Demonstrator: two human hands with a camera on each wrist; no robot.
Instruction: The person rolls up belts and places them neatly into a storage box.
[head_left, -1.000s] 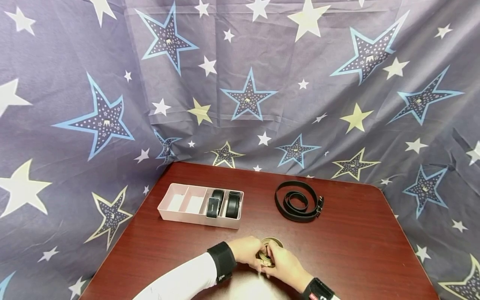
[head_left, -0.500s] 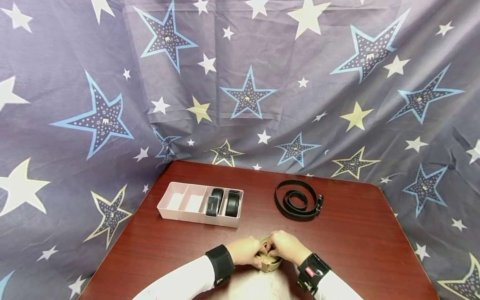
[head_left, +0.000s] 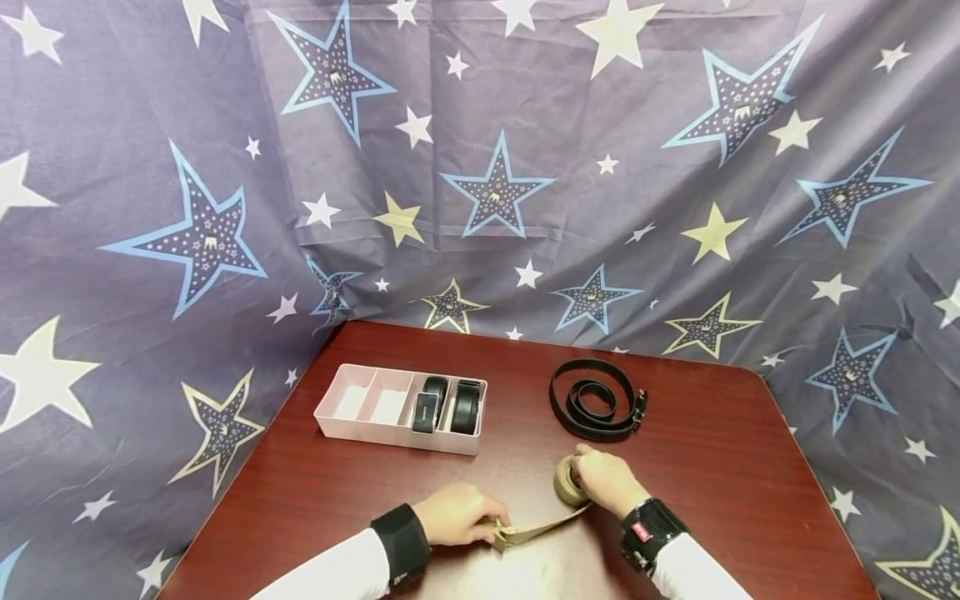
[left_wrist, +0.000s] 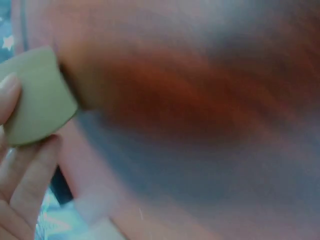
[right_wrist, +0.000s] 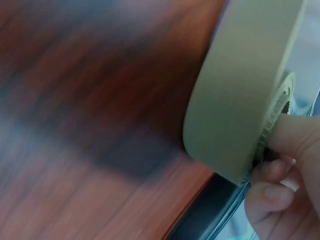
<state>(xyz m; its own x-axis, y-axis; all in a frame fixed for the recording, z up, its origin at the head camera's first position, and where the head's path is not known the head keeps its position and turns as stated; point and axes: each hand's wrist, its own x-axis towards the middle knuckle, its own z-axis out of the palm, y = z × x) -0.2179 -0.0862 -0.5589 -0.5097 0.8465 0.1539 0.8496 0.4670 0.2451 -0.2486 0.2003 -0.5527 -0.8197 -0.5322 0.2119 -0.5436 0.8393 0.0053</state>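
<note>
A khaki webbing belt (head_left: pixel 567 485) is partly rolled up near the front of the table in the head view. My right hand (head_left: pixel 609 482) grips the coil, with fingertips at its inner side. From there a loose stretch runs left to my left hand (head_left: pixel 453 514), which pinches the belt's end between thumb and fingers. Close up in the left wrist view, the thumb lies on the flat khaki end (left_wrist: pixel 42 97). The right wrist view shows the wide outer face of the webbing (right_wrist: pixel 235 90) and the fingers at the roll's edge.
A pink divided box (head_left: pixel 401 433) stands at the left, with two rolled black belts (head_left: pixel 466 408) in its right compartments; white patches show in the left ones. A loosely coiled black belt (head_left: pixel 596 400) lies at the back right. Star-patterned cloth (head_left: pixel 495 192) hangs behind the table (head_left: pixel 697 483).
My hands have moved apart, left hand leftward and right hand rightward. A length of the khaki belt has come off the coil and now stretches between them.
</note>
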